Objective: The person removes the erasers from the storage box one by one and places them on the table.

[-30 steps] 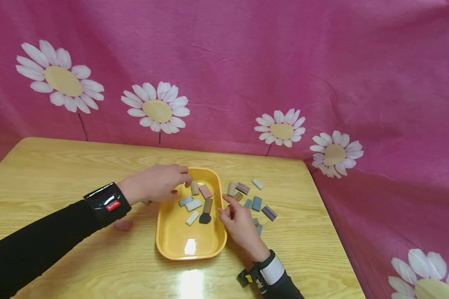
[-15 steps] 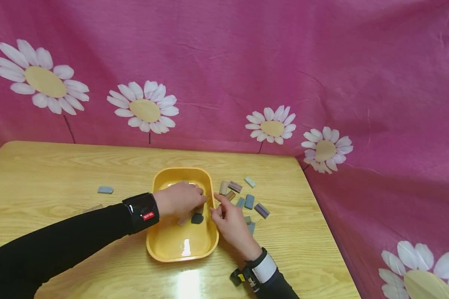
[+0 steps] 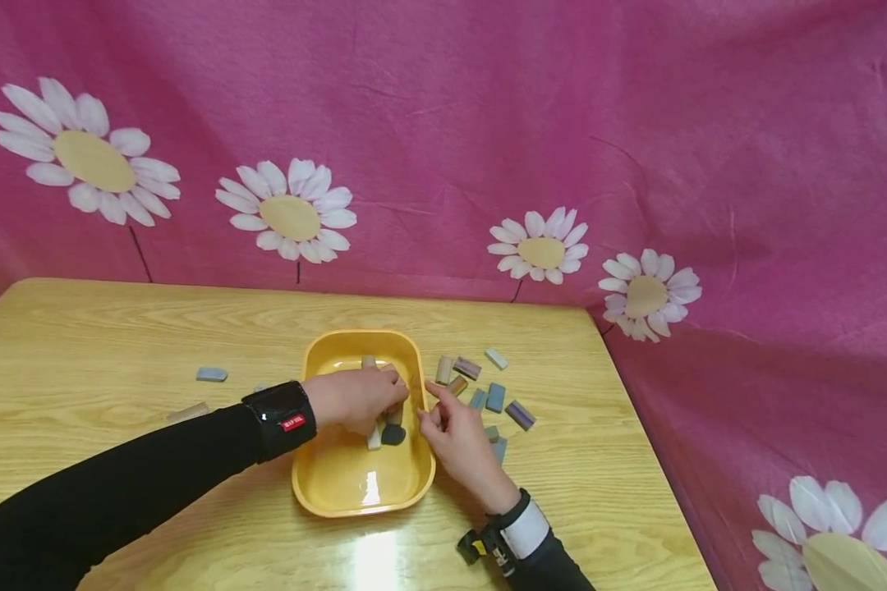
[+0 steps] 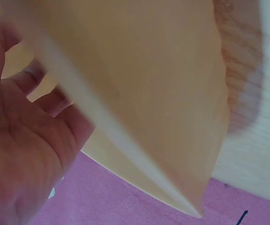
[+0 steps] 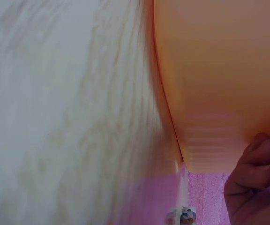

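A yellow tray (image 3: 340, 492) holds several small oblong blocks. My left hand (image 3: 355, 396) reaches over its left side, fingers down among these blocks and hiding some. Beside the fingers show a white block (image 3: 373, 439), a black rounded piece (image 3: 393, 434) and a tan block (image 3: 369, 361). In the left wrist view the left hand (image 4: 32, 136) has bent fingers, their tips hidden behind the tray's rim (image 4: 107, 129); whether they grip anything cannot be seen. My right hand (image 3: 461, 443) holds the tray's right rim with thumb and index finger, the other fingers curled.
Right of the tray lie several loose blocks, among them a blue one (image 3: 495, 397), a purple one (image 3: 520, 415) and a pale one (image 3: 496, 359). A grey-blue block (image 3: 211, 374) and a tan block (image 3: 188, 412) lie at the left. A pink flowered cloth (image 3: 429, 148) hangs behind the table (image 3: 599, 492).
My left hand has moved from above the tray's left rim down and right among the blocks inside. The right hand keeps its place at the rim. The head view has shifted slightly.
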`<state>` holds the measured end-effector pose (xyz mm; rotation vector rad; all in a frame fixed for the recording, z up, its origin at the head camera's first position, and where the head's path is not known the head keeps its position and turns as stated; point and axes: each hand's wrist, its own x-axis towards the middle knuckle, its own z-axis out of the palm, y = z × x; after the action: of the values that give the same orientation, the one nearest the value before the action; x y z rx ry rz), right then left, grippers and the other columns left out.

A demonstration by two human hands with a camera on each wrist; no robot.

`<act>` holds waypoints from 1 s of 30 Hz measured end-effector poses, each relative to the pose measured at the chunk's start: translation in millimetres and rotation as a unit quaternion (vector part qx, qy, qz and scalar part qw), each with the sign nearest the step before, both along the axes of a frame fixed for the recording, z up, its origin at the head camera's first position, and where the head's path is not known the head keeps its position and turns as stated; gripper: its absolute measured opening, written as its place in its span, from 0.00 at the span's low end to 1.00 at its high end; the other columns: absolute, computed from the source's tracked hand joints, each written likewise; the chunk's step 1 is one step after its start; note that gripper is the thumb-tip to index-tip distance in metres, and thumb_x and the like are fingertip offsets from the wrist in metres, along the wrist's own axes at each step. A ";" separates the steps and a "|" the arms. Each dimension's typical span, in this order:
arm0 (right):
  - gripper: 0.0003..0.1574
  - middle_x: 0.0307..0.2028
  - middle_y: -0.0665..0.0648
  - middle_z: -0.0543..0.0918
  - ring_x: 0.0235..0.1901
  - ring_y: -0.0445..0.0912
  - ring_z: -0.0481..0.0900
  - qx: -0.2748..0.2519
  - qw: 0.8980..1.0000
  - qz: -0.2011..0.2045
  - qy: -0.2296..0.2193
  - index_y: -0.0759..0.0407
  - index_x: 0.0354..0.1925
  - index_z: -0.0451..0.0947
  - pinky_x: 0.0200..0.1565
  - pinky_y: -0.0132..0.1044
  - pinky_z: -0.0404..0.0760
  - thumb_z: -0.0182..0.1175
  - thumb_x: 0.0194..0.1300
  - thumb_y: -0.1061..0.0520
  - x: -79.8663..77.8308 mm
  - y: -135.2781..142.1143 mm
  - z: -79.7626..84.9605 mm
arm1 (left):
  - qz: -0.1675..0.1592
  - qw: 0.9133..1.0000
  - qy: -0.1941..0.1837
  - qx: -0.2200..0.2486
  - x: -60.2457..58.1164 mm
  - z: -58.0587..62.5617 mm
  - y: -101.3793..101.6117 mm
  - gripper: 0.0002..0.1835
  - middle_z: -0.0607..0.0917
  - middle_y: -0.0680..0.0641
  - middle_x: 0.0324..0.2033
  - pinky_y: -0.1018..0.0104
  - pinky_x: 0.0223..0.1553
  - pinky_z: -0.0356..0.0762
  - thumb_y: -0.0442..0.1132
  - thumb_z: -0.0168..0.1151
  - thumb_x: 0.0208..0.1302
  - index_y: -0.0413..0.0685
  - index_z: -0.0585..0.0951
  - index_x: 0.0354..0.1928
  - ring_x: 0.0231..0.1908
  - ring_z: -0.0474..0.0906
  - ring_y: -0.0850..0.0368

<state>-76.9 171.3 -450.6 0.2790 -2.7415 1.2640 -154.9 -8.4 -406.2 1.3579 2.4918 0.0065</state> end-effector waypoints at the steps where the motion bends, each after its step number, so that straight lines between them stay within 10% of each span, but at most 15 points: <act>1: 0.28 0.20 0.46 0.70 0.19 0.39 0.67 0.002 1.000 0.000 0.002 0.59 0.59 0.70 0.22 0.30 0.65 0.55 0.61 0.53 0.1 -0.4 0.1 | 0.001 1.000 -0.002 -0.009 0.4 -0.1 -0.6 0.13 0.67 0.54 0.34 0.67 0.35 0.65 0.35 0.66 0.40 0.54 0.73 0.30 0.35 0.65 0.57; 10: 0.26 0.19 0.45 0.69 0.18 0.37 0.66 -0.002 1.000 0.008 0.027 0.60 0.57 0.72 0.22 0.30 0.66 0.56 0.60 0.54 1.8 -3.1 -2.0 | 0.017 0.998 -0.037 -0.052 9.2 4.5 -10.1 0.11 0.68 0.52 0.34 0.68 0.27 0.66 0.34 0.66 0.39 0.55 0.75 0.25 0.30 0.67 0.57; 18: 0.27 0.19 0.46 0.70 0.18 0.38 0.67 -0.001 1.000 0.010 0.019 0.59 0.58 0.71 0.22 0.30 0.66 0.56 0.61 0.54 1.6 -2.2 -2.9 | 0.036 0.999 0.023 -0.023 7.5 34.8 -31.1 0.05 0.69 0.51 0.36 0.65 0.34 0.68 0.37 0.62 0.51 0.54 0.75 0.25 0.36 0.66 0.55; 24: 0.27 0.19 0.46 0.70 0.18 0.38 0.66 0.004 1.000 0.010 0.017 0.59 0.58 0.71 0.21 0.30 0.65 0.56 0.61 0.53 1.5 -1.8 -2.8 | 0.081 0.997 0.002 -0.009 -14.7 64.6 -76.7 0.10 0.68 0.49 0.31 0.64 0.30 0.67 0.32 0.62 0.41 0.49 0.73 0.26 0.29 0.67 0.55; 30: 0.27 0.19 0.46 0.70 0.18 0.38 0.67 0.002 1.000 0.012 0.022 0.59 0.58 0.71 0.21 0.30 0.66 0.56 0.61 0.53 1.5 -1.7 -3.3 | 0.140 0.990 -0.035 0.002 -26.8 59.7 -131.8 0.07 0.69 0.49 0.29 0.64 0.27 0.65 0.37 0.62 0.47 0.49 0.72 0.27 0.27 0.66 0.56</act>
<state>-75.5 169.6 -453.8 0.3354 -2.7128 1.2428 -181.6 -140.2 -346.4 0.9801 2.6004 0.1187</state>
